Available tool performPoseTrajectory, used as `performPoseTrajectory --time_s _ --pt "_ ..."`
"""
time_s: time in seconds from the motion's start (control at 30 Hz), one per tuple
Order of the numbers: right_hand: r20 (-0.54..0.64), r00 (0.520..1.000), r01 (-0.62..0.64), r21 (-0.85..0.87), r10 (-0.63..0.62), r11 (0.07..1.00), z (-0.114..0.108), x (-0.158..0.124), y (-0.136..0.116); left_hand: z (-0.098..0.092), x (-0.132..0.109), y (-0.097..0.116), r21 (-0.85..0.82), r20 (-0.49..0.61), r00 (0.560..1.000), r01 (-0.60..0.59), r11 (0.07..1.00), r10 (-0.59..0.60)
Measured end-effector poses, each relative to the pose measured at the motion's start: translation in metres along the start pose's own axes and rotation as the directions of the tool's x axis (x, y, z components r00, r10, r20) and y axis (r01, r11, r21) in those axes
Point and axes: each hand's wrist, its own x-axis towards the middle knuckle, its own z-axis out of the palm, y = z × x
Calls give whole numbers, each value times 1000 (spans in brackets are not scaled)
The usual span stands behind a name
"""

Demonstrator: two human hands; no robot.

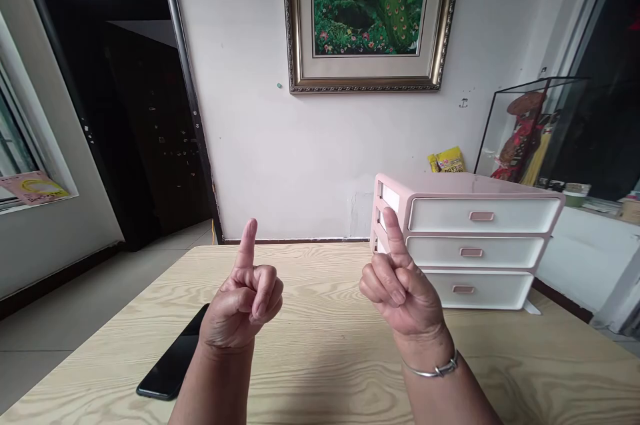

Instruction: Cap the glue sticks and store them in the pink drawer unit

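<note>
My left hand (247, 302) is raised above the wooden table (320, 358), its index finger pointing up and the other fingers curled into the palm, holding nothing. My right hand (400, 288) makes the same gesture, index finger up, the rest folded; a silver bracelet circles its wrist. A pink and white drawer unit (470, 238) with three shut drawers stands on the table just behind and to the right of my right hand. A black phone (175, 358) lies flat on the table by my left forearm.
A white wall with a framed peacock picture (370, 12) runs behind the table. A dark doorway (145, 125) opens at the left. A glass display case (530, 132) and a yellow packet (447, 160) stand at the right.
</note>
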Motion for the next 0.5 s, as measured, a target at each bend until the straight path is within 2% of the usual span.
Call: performPoseTrajectory --time_s 0.3,0.5 --pt "-19 1000 -1 23 1 1000 -4 4 5 9 9 1 21 22 999 24 1000 -24" --pt "-53 999 -3 11 3 1000 -7 3 6 7 9 2 22 29 999 28 999 -28"
